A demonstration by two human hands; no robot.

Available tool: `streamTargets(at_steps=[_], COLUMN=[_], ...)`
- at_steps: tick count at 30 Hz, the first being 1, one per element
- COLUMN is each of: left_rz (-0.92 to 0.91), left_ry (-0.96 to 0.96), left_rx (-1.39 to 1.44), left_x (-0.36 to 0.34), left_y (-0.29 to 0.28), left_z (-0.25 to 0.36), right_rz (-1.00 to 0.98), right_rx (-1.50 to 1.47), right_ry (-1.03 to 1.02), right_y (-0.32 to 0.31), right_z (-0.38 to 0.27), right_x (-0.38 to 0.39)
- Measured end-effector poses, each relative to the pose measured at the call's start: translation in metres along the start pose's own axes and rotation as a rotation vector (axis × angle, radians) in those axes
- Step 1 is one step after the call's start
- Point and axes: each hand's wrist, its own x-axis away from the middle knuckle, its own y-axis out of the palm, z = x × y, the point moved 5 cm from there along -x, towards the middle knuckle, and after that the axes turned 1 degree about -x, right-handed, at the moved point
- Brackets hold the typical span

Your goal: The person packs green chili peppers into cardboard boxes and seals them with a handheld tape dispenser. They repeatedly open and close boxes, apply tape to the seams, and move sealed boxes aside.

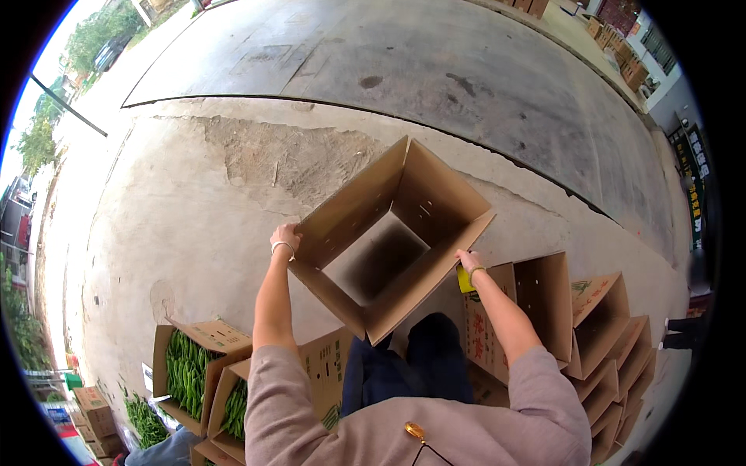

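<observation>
An unfolded cardboard box (447, 182) is held out in front of me, its top and bottom both open, so that shaded ground shows through it. My left hand (286, 237) is closed on the box's left corner. At the right side, my right hand (468, 261) grips the edge of its wall. Something yellow (465, 279) shows just under the right hand; whether that hand also holds it, I cannot tell. Lower left, a carton of long green peppers (186, 365) stands open, with a second carton of green peppers (235, 408) beside it.
Several open cardboard boxes (544, 299) stand in rows close by on my right. Loose green peppers (146, 419) lie at the lower left, near stacked cartons (95, 419). Ahead, the concrete has a rough broken patch (287, 159). Someone's dark-clad legs (684, 330) show at the far right.
</observation>
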Motion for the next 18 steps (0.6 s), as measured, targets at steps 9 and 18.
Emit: streamTargets(at_steps=[9,18], left_rz=[0.278,0.204], left_ry=[-0.128,-0.464], left_rx=[0.006,1.113], left_x=[-0.001,0.067], left_y=[-0.005,0.095], left_z=[0.029,0.1], right_rz=[-0.266,-0.406], right_rx=[0.058,0.022], right_ry=[-0.144,-0.578], right_y=[-0.034,-0.094], right_z=[-0.043,-0.279], right_x=[-0.093,-0.314])
